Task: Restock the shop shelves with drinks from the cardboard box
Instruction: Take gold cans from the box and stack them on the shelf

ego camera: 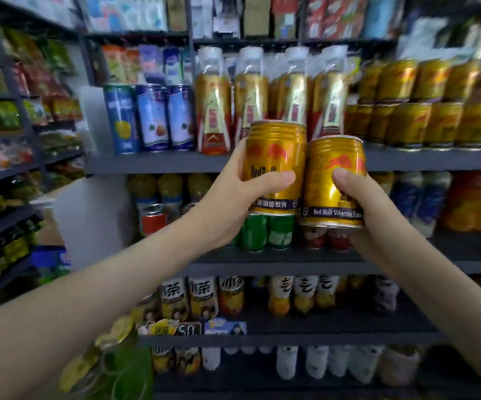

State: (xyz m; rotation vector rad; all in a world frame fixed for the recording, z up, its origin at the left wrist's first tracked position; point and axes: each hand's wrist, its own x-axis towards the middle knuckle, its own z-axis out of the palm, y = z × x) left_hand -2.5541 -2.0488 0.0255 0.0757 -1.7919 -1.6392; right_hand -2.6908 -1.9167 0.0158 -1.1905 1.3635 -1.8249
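My left hand [233, 194] grips a gold Red Bull can [275, 157], held upright in front of the shelves. My right hand [366, 209] grips a second gold Red Bull can [334, 171], upright and touching the first one's right side. Both cans hover level with the grey shelf edge [158, 163] that carries tall gold bottles [213, 102] and, to the right, stacked rows of matching gold cans [424, 111]. The cardboard box is out of view.
Blue cans [152, 116] stand left of the gold bottles. Lower shelves hold green cans [268, 232], red cans, yellow drink cartons [201, 295] and white bottles [288, 362]. A snack rack [8, 140] lines the left side.
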